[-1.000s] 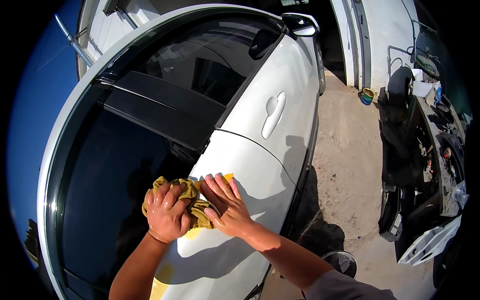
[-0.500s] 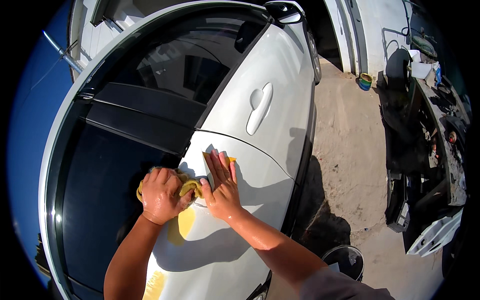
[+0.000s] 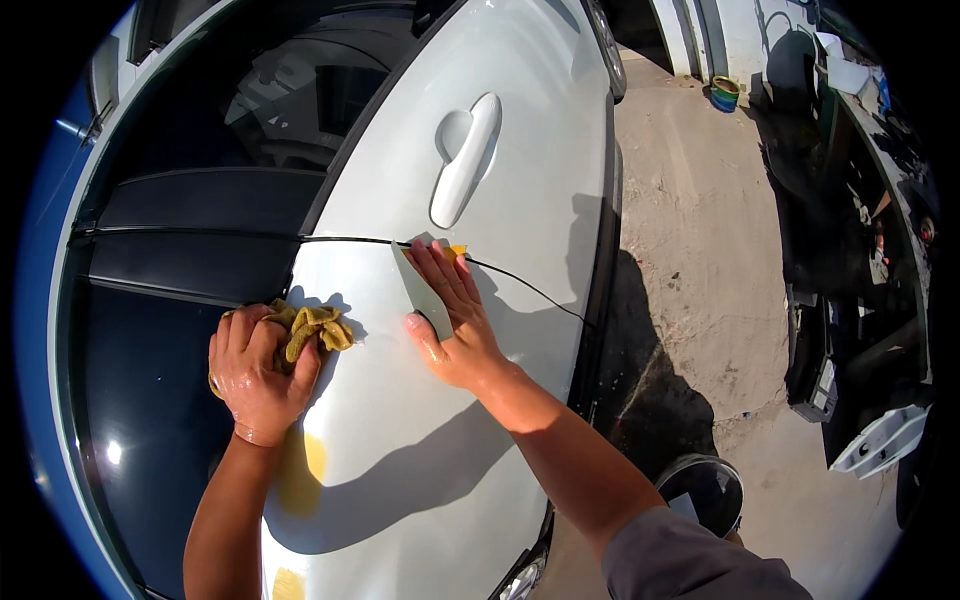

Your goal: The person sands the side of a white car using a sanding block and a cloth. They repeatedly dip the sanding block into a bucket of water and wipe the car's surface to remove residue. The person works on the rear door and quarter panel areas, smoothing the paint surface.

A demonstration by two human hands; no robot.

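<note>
My left hand (image 3: 258, 372) is closed around a crumpled mustard-yellow cloth (image 3: 315, 330) at the edge of the dark rear side window (image 3: 150, 400). My right hand (image 3: 455, 325) lies with fingers stretched over a sheet of sandpaper (image 3: 424, 298), its grey-green side showing beside the thumb and an orange corner beyond the fingers. Hand and sheet rest on the white car's rear panel (image 3: 400, 400), fingertips at the door seam. Wet skin glistens on both hands. A yellowish patch (image 3: 300, 470) marks the panel below the left hand; another (image 3: 288, 584) shows at the lower edge.
Beyond the seam is the white door handle (image 3: 467, 160). A dark bucket (image 3: 705, 495) stands on the concrete floor (image 3: 680, 200) by my right arm. Along the right runs a cluttered workbench (image 3: 880, 190), with a white plastic part (image 3: 880, 440) near it. A small colourful tin (image 3: 724, 93) stands farther off.
My left hand and the cloth have moved left, away from my right hand. The right hand with the sandpaper has slid forward to the door seam. The whole view has shifted.
</note>
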